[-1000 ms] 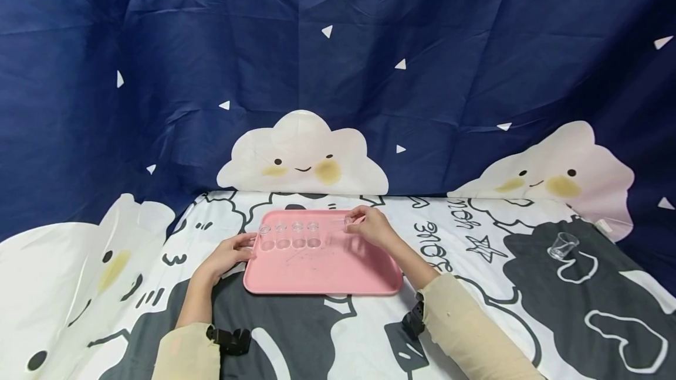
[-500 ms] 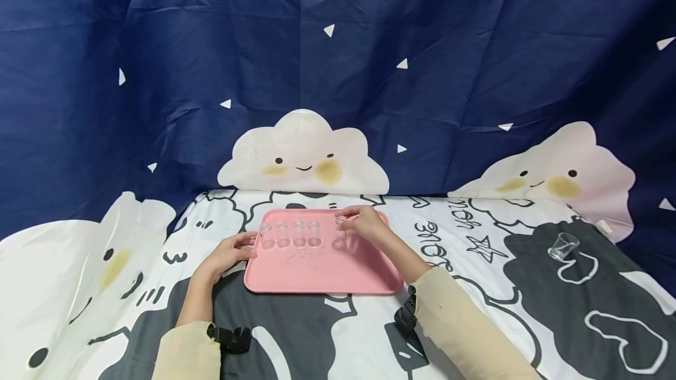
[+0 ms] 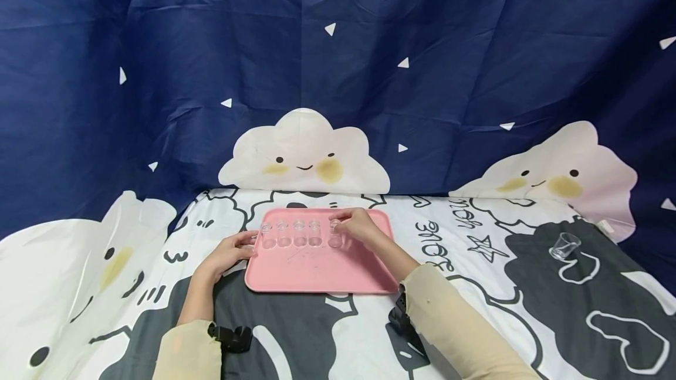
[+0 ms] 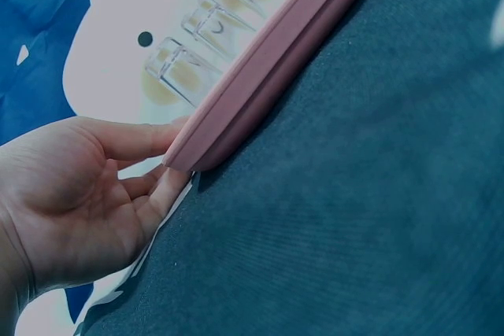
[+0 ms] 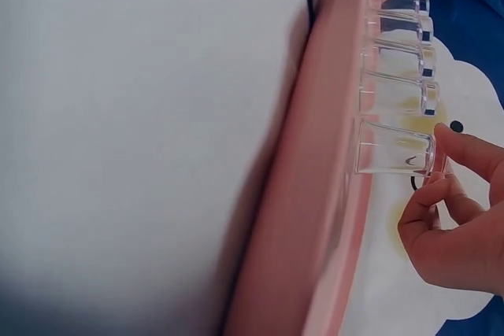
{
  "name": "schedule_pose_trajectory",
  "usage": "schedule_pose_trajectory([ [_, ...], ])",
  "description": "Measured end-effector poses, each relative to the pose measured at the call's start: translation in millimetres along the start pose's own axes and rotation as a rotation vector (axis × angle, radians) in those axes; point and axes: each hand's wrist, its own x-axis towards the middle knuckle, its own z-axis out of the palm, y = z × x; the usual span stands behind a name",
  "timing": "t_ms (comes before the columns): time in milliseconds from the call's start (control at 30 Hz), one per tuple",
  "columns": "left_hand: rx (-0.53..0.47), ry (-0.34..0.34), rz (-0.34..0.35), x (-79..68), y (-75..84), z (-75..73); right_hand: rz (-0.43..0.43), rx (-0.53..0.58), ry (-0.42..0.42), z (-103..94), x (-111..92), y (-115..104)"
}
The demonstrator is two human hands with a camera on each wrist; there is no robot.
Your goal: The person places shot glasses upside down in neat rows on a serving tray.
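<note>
On the pink tray (image 3: 317,277), several small clear glasses (image 3: 299,241) stand bottom-up in a row along the left of its far half. My left hand (image 3: 227,255) grips the tray's left edge; the left wrist view shows the thumb on the rim (image 4: 177,143) and other fingers beneath it. My right hand (image 3: 355,224) pinches another clear glass (image 5: 394,151) by its thick base between thumb and fingers. That glass is upside down too, its mouth close over the tray, just right of the row with a narrow gap to its neighbour.
One more clear glass (image 3: 565,246) lies tilted on the patterned cloth (image 3: 369,345) at the far right. A dark blue curtain (image 3: 338,63) with cloud shapes hangs behind the table. The tray's raised rim runs around the glasses.
My right hand has moved left over the tray with the glass, bringing it nearer the row. The left hand stays at the tray's edge.
</note>
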Motion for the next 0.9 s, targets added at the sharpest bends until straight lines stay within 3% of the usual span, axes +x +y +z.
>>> schedule_pose_trajectory([
  [900,0.002,0.001,0.019,0.7,-1.3,-0.3,-0.021,-0.040,0.003,12.2,3.0,0.3],
])
